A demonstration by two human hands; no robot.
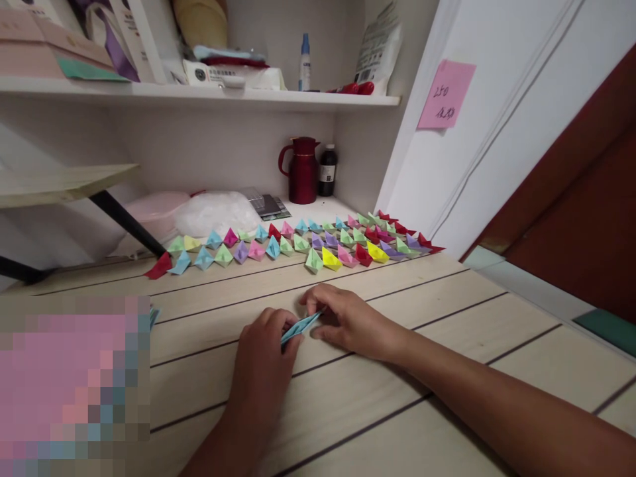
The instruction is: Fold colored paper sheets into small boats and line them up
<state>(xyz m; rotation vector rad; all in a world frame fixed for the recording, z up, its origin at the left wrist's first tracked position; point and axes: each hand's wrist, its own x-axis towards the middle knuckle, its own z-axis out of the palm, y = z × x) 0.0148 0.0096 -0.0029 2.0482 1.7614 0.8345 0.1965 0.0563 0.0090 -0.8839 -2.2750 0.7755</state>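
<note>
A folded light-blue paper piece (301, 326) lies low over the wooden table (377, 411), pinched from both ends. My left hand (265, 358) grips its near end with closed fingers. My right hand (348, 321) pinches its far end with thumb and fingers. Beyond the hands, several small folded paper boats (303, 244) in red, blue, green, pink, purple and yellow stand in rows across the table's far side.
A dark red jug (301, 170) and a dark bottle (327, 171) stand at the back under a white shelf (209, 97). A clear plastic bag (216, 213) and pink container (156, 209) lie at back left. A pink sticky note (446, 94) hangs on the white panel.
</note>
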